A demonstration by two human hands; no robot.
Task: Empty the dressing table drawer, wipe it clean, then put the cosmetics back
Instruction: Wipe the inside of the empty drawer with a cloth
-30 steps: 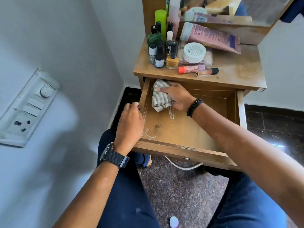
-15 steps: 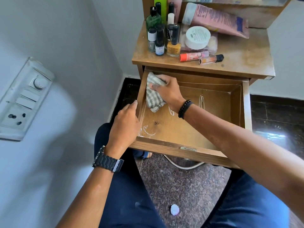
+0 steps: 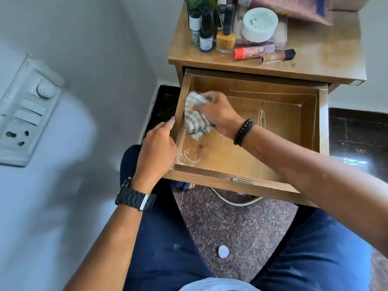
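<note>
The wooden drawer (image 3: pixel 241 179) is pulled out and holds no cosmetics; white powder smears mark its floor near the front left corner. My right hand (image 3: pixel 218 114) grips a grey-and-white checked cloth (image 3: pixel 196 122) against the drawer's left inner side. My left hand (image 3: pixel 157 150) holds the outside of the drawer's left wall, fingers along it. The cosmetics stand on the dressing table top (image 3: pixel 327 59): several nail polish bottles (image 3: pixel 225 38), a white round jar (image 3: pixel 259 24), an orange-capped tube (image 3: pixel 254 51) and a black-capped tube (image 3: pixel 278 56).
A grey wall with a switch and socket panel (image 3: pixel 27 110) is close on the left. My knees in blue trousers flank a speckled floor with a small white round object (image 3: pixel 223 251). A metal chair leg (image 3: pixel 237 199) curves under the drawer front.
The camera has tilted down and closer. My right hand has drawn the cloth slightly toward me along the drawer's left side. My left hand stays on the left wall.
</note>
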